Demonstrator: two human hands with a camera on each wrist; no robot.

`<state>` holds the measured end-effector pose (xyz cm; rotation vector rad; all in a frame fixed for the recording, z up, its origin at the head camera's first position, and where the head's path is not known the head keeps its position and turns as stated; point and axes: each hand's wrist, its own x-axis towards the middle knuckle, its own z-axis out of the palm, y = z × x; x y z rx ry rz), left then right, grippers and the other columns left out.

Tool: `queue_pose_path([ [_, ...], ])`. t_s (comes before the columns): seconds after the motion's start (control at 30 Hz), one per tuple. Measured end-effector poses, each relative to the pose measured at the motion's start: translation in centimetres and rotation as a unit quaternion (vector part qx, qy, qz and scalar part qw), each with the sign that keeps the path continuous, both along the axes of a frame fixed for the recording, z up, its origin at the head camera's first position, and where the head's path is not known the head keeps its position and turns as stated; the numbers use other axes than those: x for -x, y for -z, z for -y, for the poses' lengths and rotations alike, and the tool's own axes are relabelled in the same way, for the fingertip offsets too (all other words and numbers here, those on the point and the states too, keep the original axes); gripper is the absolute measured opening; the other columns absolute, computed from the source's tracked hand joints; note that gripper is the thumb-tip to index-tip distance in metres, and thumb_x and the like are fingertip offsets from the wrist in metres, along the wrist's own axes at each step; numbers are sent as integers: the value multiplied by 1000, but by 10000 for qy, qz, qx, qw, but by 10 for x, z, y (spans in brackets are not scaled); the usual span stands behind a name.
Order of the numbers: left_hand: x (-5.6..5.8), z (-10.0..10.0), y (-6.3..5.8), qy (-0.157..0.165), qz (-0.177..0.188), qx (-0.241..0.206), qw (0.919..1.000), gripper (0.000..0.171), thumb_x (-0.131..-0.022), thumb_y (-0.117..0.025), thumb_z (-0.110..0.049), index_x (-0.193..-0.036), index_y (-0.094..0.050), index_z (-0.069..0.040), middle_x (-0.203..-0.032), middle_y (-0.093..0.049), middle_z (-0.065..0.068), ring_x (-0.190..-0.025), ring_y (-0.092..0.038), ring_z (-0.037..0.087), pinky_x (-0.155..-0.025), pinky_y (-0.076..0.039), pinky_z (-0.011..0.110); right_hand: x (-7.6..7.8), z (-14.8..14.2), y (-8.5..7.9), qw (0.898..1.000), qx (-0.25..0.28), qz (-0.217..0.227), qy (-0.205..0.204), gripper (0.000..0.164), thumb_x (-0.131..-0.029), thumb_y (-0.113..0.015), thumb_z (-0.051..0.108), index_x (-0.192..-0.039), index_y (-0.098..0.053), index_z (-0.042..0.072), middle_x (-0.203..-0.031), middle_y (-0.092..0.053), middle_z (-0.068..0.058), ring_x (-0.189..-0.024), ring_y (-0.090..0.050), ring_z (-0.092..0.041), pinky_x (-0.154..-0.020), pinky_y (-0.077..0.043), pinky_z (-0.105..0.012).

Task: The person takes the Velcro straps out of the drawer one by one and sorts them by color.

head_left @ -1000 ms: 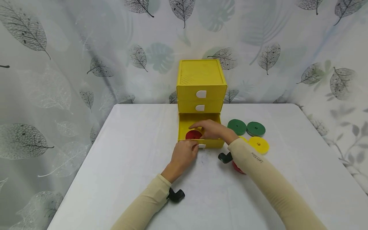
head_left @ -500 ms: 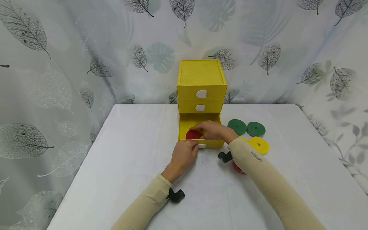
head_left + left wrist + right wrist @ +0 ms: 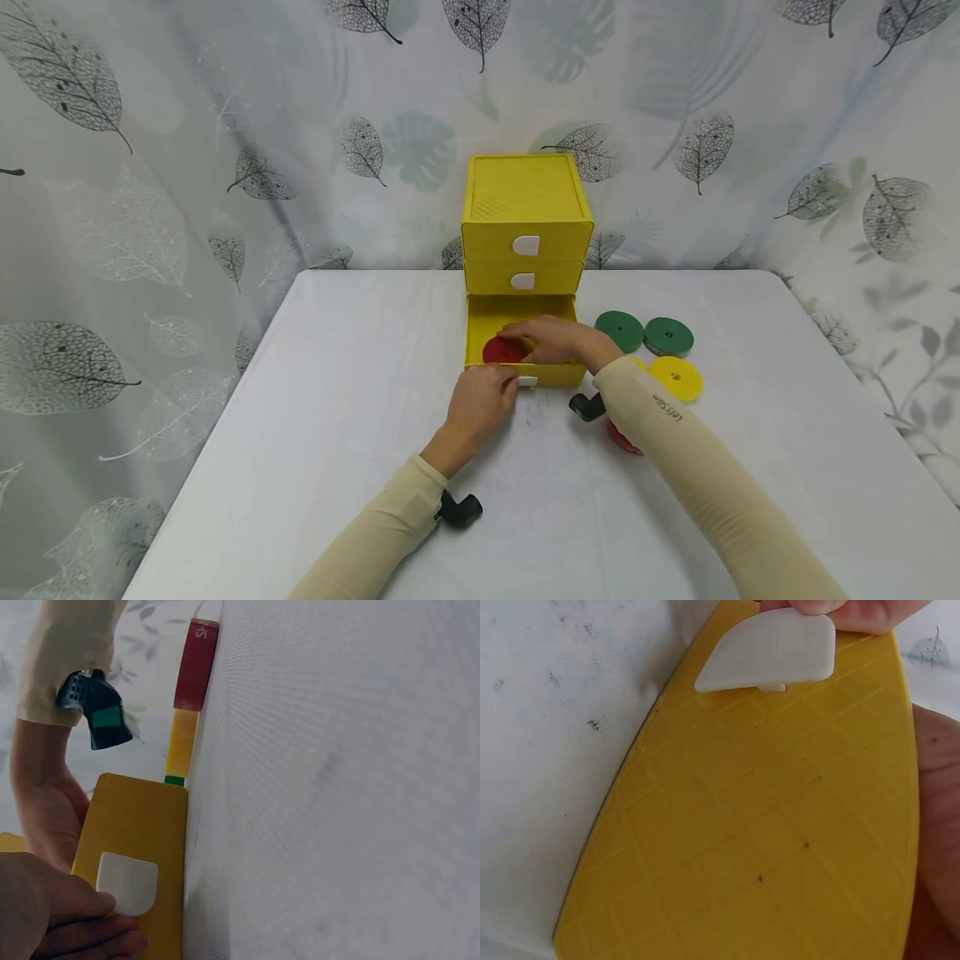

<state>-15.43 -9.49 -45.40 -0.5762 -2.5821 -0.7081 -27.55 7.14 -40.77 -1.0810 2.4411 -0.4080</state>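
Note:
A yellow drawer cabinet (image 3: 527, 187) stands at the back of the table with its bottom drawer (image 3: 558, 376) pulled out. At that drawer's front, my left hand (image 3: 478, 406) pinches the white handle (image 3: 126, 883), thumb on its edge. My right hand (image 3: 553, 337) reaches over the drawer front, and its fingers and thumb hold a red disc (image 3: 501, 351) lying inside. The right fingertips are partly hidden by the hand and the drawer front. In the right wrist view, the drawer front (image 3: 757, 810) covers most of the right hand (image 3: 939, 825).
Two green discs (image 3: 619, 332) lie right of the drawer. A yellow disc (image 3: 676, 379) is in front of them, with another partly behind the right sleeve (image 3: 675, 433). Another red disc (image 3: 622, 437) shows beneath that forearm. A leaf-patterned curtain (image 3: 315, 100) hangs behind the table.
The right hand's fingers have lowered onto the red disc in the drawer, and the disc has shifted very slightly left. My left hand has stayed at the handle.

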Motion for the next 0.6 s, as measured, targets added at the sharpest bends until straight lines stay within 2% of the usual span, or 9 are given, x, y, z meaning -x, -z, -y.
queue_pose_path([
  [0.13,0,0,0,10,-27,-30,10000,4,-92,-78,-6,-90,-81,-5,-79,-74,5,-64,-64,18,-63,-56,33,0,2,0,9996,-47,-269,-77,61,-95,-79,19,-151,-56,8,-149,-56,-10,-139,-50,-31,-115,-36,-48],
  [0.33,0,-1,0,-1,7,-14,10000,4,-92,-79,-6,-90,-81,-5,-79,-75,6,-66,-66,20,-66,-58,34,2,5,8,9984,82,-537,-131,63,-92,-82,15,-149,-58,10,-141,-63,-8,-124,-60,-28,-109,-44,-45],
  [0.47,0,-1,0,29,13,-10,10000,7,-93,-77,-7,-87,-80,-5,-77,-74,5,-65,-66,19,-66,-58,33,4,4,14,9982,224,-541,-90,62,-90,-83,13,-148,-59,13,-137,-65,-5,-120,-61,-26,-107,-45,-44],
  [0.6,0,-1,-1,20,50,-50,10000,7,-94,-76,-6,-88,-80,-5,-77,-73,5,-65,-66,20,-66,-58,34,6,3,19,9976,502,-414,218,60,-88,-85,13,-144,-63,13,-130,-68,-4,-114,-62,-23,-104,-48,-41],
])
